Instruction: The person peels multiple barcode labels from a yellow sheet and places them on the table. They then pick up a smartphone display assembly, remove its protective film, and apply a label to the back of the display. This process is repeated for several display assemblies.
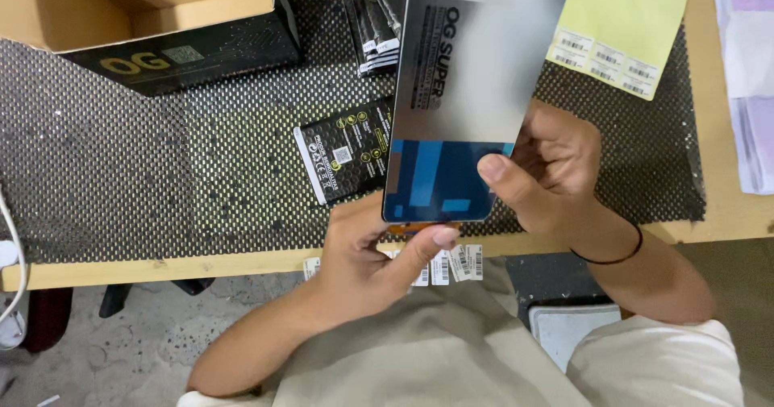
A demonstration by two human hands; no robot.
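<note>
Both hands are on a flat, glossy grey-and-blue panel (459,101), held up over the tabletop (726,213). The right hand (556,173) grips its lower right edge, thumb pressed on the blue part. The left hand (371,254) pinches the bottom edge from below. Under it, on the dark mesh mat (161,173), lies a small black packet (347,153); an open black carton (161,28) sits far left.

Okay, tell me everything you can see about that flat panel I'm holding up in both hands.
The flat panel is thin, rectangular and glossy, grey with dark print, its lower part reflecting blue. It is held up over the black mesh mat. The right hand pinches its lower right edge, the left hand supports the bottom edge. Its top runs out of view.
</note>
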